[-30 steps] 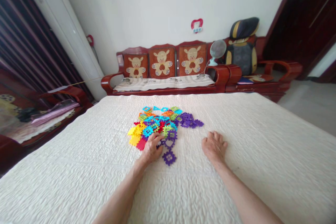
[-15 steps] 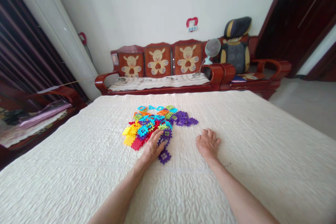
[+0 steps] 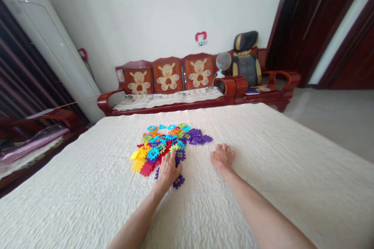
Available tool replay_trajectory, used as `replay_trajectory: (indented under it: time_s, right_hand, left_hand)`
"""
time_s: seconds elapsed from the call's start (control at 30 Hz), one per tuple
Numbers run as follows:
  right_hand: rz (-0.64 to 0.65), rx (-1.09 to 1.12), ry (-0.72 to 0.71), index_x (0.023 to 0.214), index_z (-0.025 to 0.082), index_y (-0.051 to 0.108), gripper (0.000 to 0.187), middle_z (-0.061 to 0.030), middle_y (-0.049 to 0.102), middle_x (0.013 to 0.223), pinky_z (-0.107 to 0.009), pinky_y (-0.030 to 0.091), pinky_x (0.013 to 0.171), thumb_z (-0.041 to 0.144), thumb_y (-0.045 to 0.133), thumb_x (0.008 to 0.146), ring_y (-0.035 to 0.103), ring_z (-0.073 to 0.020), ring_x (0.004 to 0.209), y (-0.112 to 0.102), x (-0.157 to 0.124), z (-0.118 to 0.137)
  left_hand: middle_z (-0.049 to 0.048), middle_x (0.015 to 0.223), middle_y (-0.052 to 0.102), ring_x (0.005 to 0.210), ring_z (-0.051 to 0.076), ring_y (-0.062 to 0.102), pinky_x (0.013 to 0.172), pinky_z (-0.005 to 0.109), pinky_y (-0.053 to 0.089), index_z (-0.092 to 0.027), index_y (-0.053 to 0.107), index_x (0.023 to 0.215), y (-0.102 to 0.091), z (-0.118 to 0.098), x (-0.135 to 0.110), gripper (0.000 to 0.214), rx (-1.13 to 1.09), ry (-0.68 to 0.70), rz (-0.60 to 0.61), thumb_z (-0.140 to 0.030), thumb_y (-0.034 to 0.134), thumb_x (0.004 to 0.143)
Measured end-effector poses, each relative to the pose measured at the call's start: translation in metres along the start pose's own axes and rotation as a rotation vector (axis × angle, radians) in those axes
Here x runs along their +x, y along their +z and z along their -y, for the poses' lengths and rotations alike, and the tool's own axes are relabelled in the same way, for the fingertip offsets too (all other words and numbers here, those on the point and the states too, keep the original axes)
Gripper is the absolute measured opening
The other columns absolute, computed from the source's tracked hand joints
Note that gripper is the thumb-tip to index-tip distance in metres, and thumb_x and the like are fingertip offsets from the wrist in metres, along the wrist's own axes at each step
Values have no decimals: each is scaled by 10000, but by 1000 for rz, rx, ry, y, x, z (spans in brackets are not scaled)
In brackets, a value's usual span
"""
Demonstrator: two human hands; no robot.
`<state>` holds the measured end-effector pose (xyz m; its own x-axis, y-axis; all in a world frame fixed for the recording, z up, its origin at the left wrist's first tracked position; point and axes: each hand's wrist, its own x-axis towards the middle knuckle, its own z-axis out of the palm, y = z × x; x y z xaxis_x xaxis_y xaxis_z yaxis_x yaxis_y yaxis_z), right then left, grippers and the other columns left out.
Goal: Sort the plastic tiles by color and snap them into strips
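Head view is coming through. What are the hands doing?

— I'm seeing the left hand (image 3: 168,169) lying flat, fingers stretched out and grip released, on the near edge of the pile of tiles (image 3: 159,144), which is sitting out on the bedspread (image 3: 277,171). A purple tile (image 3: 178,181) is lying just beside its wrist. The right hand (image 3: 222,156) is resting palm down on the cloth to the right of the pile, grip released, holding nothing.

— How are those tiles looking for handling?

— I'm judging them light, thin, stiff plastic with notched edges and cut-out middles. They're probably sliding over each other and lying flat on soft quilting. I'm thinking a pinch across two opposite edges, or a fingertip through the opening, is suiting them best.

— Any writing?

— I'm reading none. The red wall sticker (image 3: 200,38) is showing too small to make out.
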<state>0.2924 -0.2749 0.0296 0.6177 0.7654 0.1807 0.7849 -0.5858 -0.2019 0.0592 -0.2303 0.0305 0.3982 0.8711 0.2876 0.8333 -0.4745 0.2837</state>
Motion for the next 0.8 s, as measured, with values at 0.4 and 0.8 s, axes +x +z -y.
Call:
replay_trajectory:
  time_s: [0.4, 0.8]
  right_hand:
    - [-105, 17, 22, 1163, 145, 549, 351, -181, 436, 1341, -510, 267, 943, 297, 358, 911, 344, -335, 1243, 18, 14, 8]
    - [-99, 20, 15, 1122, 137, 571, 346, -173, 473, 1271, -500, 295, 919, 303, 369, 896, 378, -319, 1192, 10, 12, 9]
  left_hand:
    - [94, 1153, 655, 1059, 229, 612, 928, 347, 479, -181, 511, 1295, -25, -4, 61, 549, -170, 188, -42, -307, 620, 772]
    - [59, 974, 689, 900, 181, 627, 822, 282, 467, -178, 653, 1037, -55, -9, 83, 267, -124, 183, -3, -247, 491, 835]
